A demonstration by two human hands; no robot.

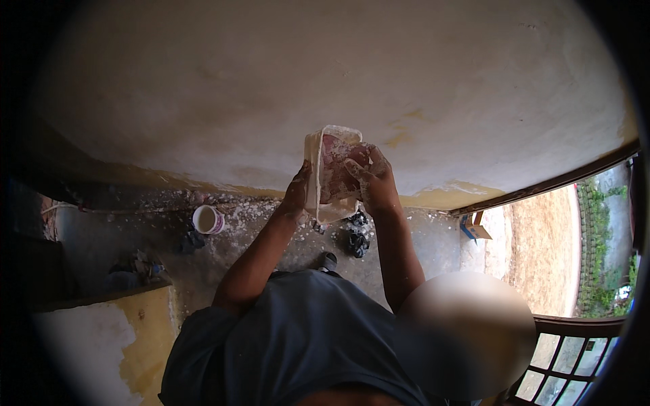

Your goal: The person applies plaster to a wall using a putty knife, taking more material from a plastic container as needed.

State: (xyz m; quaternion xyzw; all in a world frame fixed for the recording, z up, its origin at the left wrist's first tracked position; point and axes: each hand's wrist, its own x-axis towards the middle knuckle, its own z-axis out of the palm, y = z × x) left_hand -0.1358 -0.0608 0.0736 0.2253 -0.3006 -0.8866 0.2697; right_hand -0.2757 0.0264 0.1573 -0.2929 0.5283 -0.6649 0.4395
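In front of the wall, a whitish rectangular plastic tub is tipped on its side, its rim crusted with pale paste. My left hand grips the tub's left side. At the tub's open face, the fingers of my right hand close round a flat reddish-brown piece, which looks like a scraper and is smeared with white paste. The piece lies partly inside the tub; its lower end is hard to make out. White residue coats my right fingers and thumb.
A pale wall with yellowish patches fills the far side. On the debris-strewn floor stand a white bucket, a black plastic bag and an opened cardboard box. A half-painted low wall is at left, and a window grille at right.
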